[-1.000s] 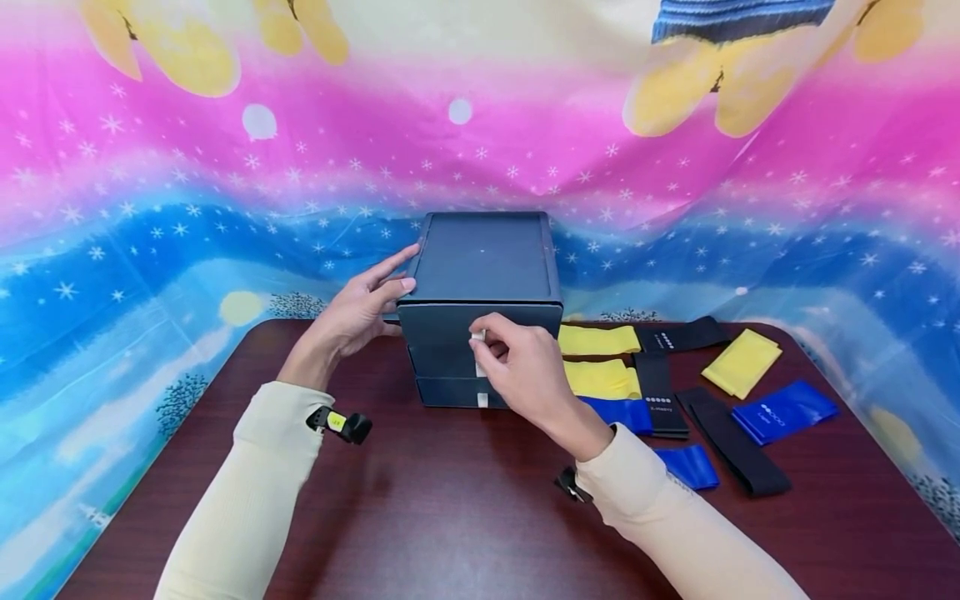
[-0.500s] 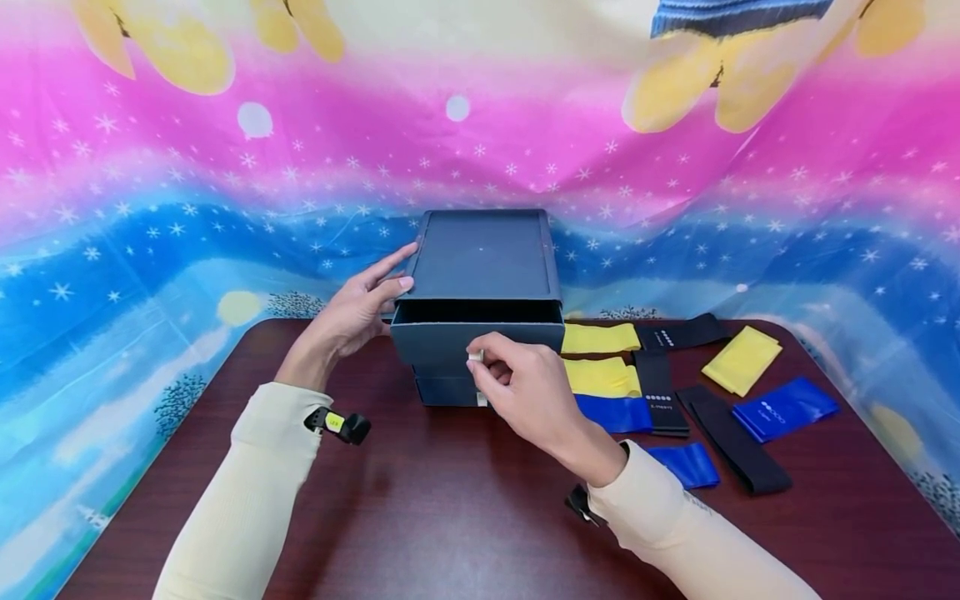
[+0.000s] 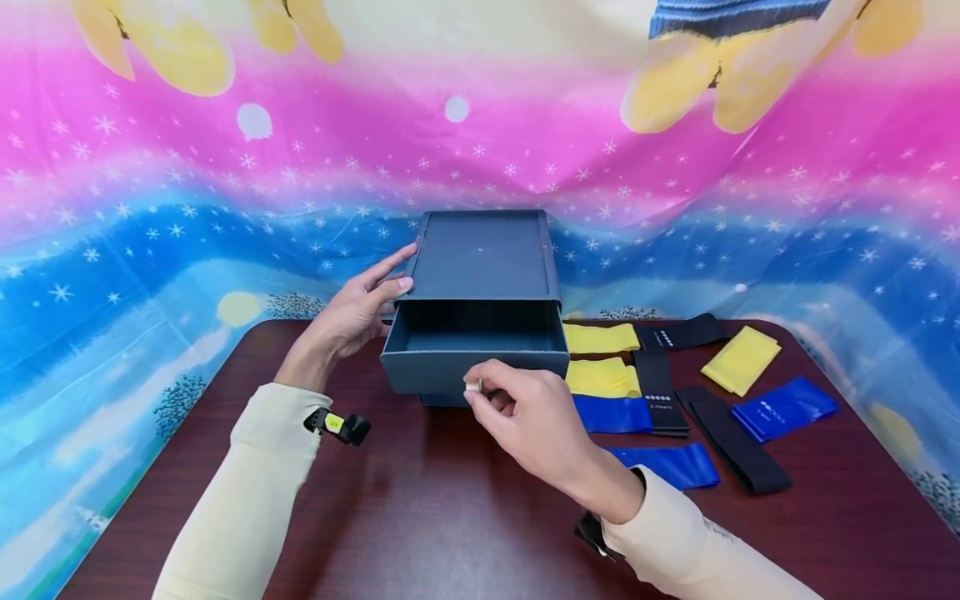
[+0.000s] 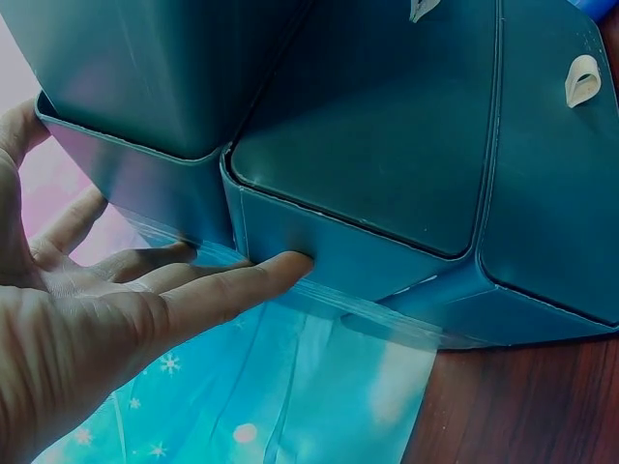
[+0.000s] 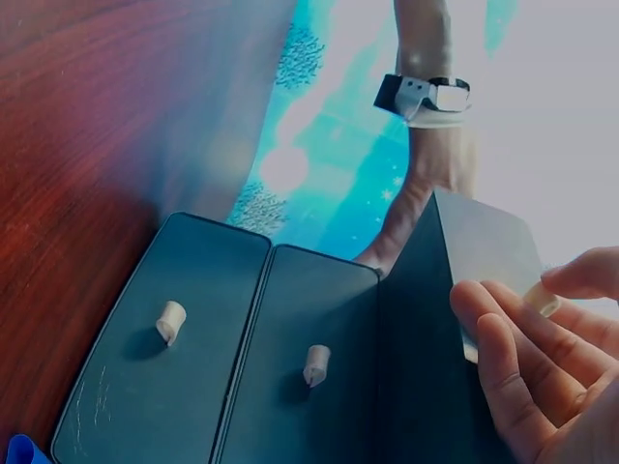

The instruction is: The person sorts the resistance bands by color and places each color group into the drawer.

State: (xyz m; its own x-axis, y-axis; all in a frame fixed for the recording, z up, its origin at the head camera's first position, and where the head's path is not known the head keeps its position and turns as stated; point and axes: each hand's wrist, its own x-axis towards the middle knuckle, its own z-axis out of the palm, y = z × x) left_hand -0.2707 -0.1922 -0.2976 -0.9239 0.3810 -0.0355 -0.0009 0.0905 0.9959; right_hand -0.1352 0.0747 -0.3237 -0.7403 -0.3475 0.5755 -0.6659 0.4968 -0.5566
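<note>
Snowflake-printed cloth [image 3: 420, 179] in pink and blue hangs beyond a dark wooden desk [image 3: 367, 508], and a dark drawer cabinet [image 3: 480, 254] stands at the desk's far middle, near the cloth, presumably so that its front faces the person. Its top drawer [image 3: 426, 372] juts out toward the near side, while the two lower drawers [image 5: 319, 309] beneath sit flush, each with a pale loop [image 5: 316, 365] of its own. At the left, the left hand [image 3: 352, 315] touches the cabinet's left wall with its fingers spread, likely to brace the box against sliding forward. The right hand [image 3: 536, 421] pinches the top drawer's pull tab [image 3: 473, 386] between thumb and fingers, perhaps because a hold close to the middle lets the drawer travel without skewing (so small a tab leaves room for little more than fingertips). To the right lie yellow bands [image 3: 741, 362], blue bands [image 3: 786, 412] and black bands [image 3: 738, 442], some folded or overlapping, probably put on that side to leave the drawer its path toward the near edge.
</note>
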